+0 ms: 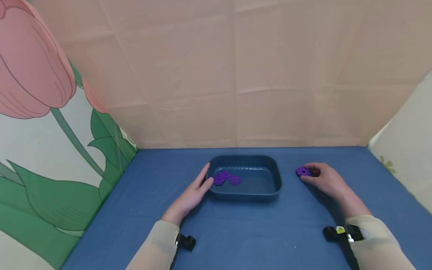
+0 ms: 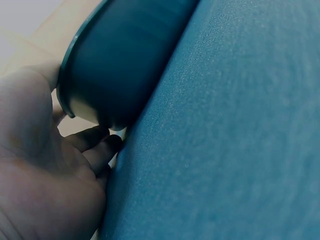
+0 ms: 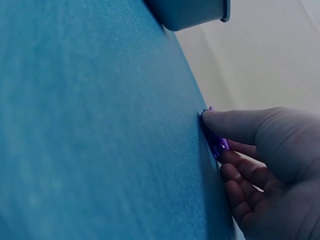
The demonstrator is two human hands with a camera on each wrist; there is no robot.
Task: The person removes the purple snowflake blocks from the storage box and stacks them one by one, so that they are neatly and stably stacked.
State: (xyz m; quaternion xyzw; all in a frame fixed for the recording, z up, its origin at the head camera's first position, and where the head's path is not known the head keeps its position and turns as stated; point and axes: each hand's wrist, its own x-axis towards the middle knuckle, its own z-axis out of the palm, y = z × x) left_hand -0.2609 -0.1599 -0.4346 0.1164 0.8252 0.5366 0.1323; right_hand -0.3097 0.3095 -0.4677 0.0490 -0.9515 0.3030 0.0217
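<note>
A dark blue rectangular tray (image 1: 249,197) stands on the cloth, with several purple notched discs (image 1: 235,180) lying towards its left end. My left hand (image 1: 193,193) rests against that end, thumb and fingers spread along the rim. Seen from the left wrist, the thumb side of my left hand (image 2: 45,150) is at the rim and the lower fingers are beside the base. To the tray's right, my right hand (image 1: 324,180) pinches a purple notched disc (image 1: 302,171) between thumb and fingers. The right wrist view shows this disc (image 3: 216,142) tilted, close against the cloth.
Blue cloth (image 1: 243,232) covers the table. A beige sheet (image 1: 236,75) hangs behind it, and a wall with printed tulips (image 1: 37,63) rises on the left. Each forearm carries a black wrist camera, such as the left one (image 1: 186,242).
</note>
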